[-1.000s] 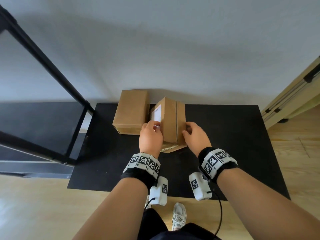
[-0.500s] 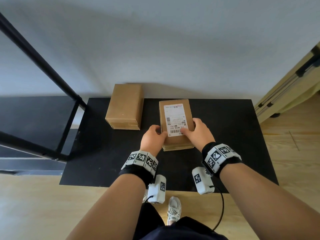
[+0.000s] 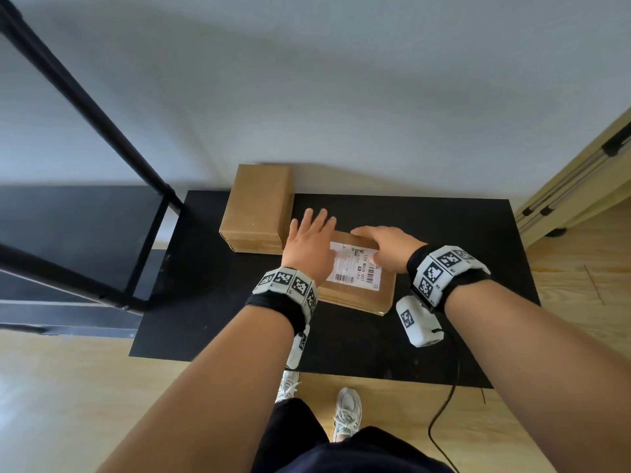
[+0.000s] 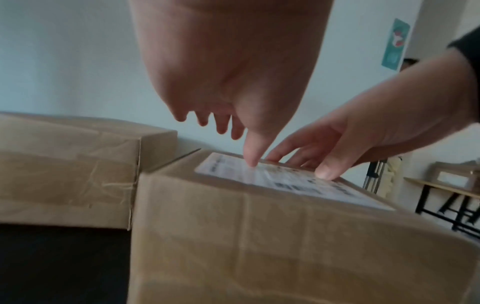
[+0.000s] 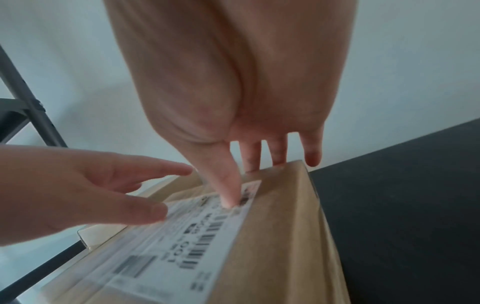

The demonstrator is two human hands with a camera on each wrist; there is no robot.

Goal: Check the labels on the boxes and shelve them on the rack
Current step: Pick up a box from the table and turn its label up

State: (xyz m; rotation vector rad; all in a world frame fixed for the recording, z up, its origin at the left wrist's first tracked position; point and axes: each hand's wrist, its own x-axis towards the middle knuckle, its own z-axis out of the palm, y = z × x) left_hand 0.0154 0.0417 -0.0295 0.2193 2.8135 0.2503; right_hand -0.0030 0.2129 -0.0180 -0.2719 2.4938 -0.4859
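At centre of the head view, a brown cardboard box [image 3: 358, 288] lies on the black mat [image 3: 444, 319], its white label [image 3: 355, 269] reading "110 MOOH 001" above barcodes. Left hand [image 3: 309, 249] hovers with fingers spread; right hand [image 3: 386, 247] rests flat on the label. Upper left, a plain taped box [image 3: 257, 208] sits beside the black rack [image 3: 85, 233].

Left wrist view: thumb tip touches the glossy label [image 4: 285, 181].

Right wrist view: blurred barcodes on the label [image 5: 182, 242], fingers straight.

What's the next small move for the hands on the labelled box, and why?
Probably close both hands on the sides of the labelled box and lift it toward the rack. Its label faces up and is readable, so the check looks possible now. The left hand and right hand lie open on top with fingers straight, gripping nothing.
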